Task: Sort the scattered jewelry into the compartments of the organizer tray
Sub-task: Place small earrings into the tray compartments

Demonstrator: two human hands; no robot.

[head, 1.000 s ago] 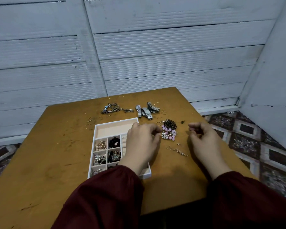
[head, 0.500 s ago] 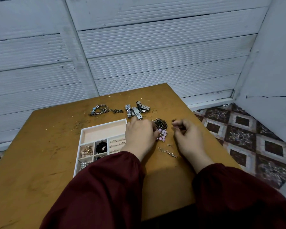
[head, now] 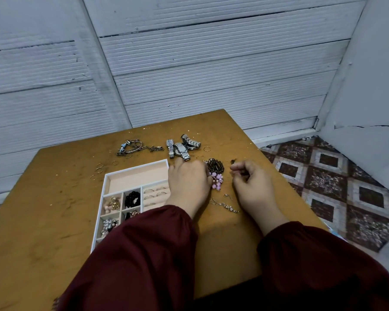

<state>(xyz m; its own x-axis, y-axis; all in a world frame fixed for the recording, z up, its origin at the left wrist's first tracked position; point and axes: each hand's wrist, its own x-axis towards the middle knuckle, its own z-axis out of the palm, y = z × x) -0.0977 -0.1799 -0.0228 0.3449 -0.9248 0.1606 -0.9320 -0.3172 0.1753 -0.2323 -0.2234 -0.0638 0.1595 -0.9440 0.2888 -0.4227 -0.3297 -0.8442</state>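
Now both hands crowd the bead pile beside the tray

Head view: the left hand [head: 189, 182] lies palm down over the right edge of the organizer tray [head: 135, 168], fingers bent at the pink bead cluster [head: 217, 181] on the table [head: 54, 209]. I cannot tell whether they grip it. The right hand [head: 252, 187] hovers just beside the dark beaded piece [head: 215, 166] with its fingertips drawn together, and anything between them is hidden.

I judge the main risk to be tangling. The pink cluster touches the dark piece, so lifting one may drag the other. The left sleeve [head: 144, 243] covers the tray's near compartments and could sweep sorted pieces out.

Compared with a second ago, the left hand sits farther up the tray, uncovering the ring compartment [head: 154, 195]. The right hand has closed in on the beads, and the watches [head: 181, 149] have not shifted.
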